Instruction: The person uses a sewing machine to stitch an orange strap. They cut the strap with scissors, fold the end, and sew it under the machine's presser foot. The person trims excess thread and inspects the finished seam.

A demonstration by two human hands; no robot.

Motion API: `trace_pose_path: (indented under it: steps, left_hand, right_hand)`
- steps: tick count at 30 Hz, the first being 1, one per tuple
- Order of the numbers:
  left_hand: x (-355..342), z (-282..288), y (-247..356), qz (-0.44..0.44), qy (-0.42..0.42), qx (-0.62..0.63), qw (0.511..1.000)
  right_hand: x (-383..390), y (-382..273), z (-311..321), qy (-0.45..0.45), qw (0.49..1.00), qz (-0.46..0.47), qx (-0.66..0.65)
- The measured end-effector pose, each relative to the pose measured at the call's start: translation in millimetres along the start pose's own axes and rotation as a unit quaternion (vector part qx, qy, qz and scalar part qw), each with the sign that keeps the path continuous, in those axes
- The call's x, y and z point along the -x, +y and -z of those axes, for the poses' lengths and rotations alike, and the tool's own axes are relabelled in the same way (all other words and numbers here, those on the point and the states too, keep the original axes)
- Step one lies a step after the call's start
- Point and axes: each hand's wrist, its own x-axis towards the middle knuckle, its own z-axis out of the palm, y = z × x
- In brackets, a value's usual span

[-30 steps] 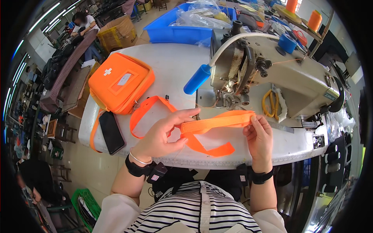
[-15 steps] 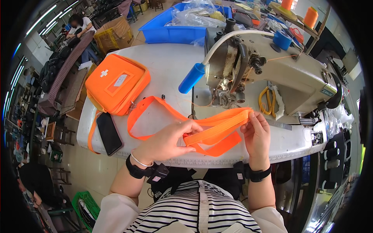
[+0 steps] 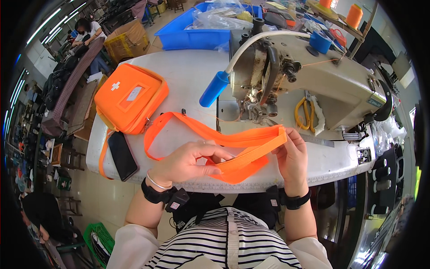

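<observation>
Between my two hands stretches an orange fabric strip [image 3: 253,151], looped and folded, just in front of the sewing machine [image 3: 264,71]. My left hand [image 3: 190,162] is closed around its lower left part, fingertips partly hidden behind the cloth. At the strip's right end, my right hand [image 3: 293,152] pinches the folded edge between thumb and fingers. The rest of the strip trails left in a loop over the white table [image 3: 188,71]. Beyond that loop sits an orange zipped pouch [image 3: 130,98] with a white cross. A dark phone [image 3: 122,156] lies beside the pouch.
Yellow-handled snips [image 3: 304,114] rest under the machine's arm. A blue lamp or handle [image 3: 214,89] hangs left of the needle area. At the back stands a blue bin [image 3: 192,40] with plastic bags. Thread cones [image 3: 354,17] stand far right. A person [image 3: 92,36] works at the far left.
The strip's right end has turned and its folded edge now faces me more. Both hands keep their hold, and the whole view has shifted slightly.
</observation>
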Motion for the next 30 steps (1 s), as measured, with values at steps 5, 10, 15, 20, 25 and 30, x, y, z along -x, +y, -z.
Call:
trace_pose_path:
  steps: [5, 10, 15, 20, 25, 30]
  left_hand:
    - [-5.4, 7.4, -2.1, -0.039, 0.077, -0.172, 0.981]
    - [-10.4, 22.8, -12.8, -0.003, 0.196, -0.280, 0.940]
    - [-22.5, 19.9, -24.1, -0.006, 0.309, -0.479, 0.822]
    - [-32.6, -8.9, -0.4, -0.152, 0.268, -0.435, 0.846]
    - [-41.1, -23.6, -3.2, -0.142, 0.194, -0.398, 0.885]
    - [-43.1, -13.6, -6.9, -0.053, 0.154, -0.269, 0.949]
  right_hand:
    - [4.7, 0.9, -2.6, -0.005, 0.999, 0.018, 0.033]
    - [14.6, 9.8, -18.7, -0.019, 0.995, 0.030, 0.094]
    - [21.0, 30.8, -35.2, -0.004, 0.993, 0.021, 0.118]
    - [24.0, 36.6, -51.5, 0.006, 0.992, 0.016, 0.122]
    - [22.6, 37.6, -57.0, -0.007, 0.993, 0.029, 0.118]
    - [22.8, 38.6, -51.1, -0.019, 0.989, 0.024, 0.144]
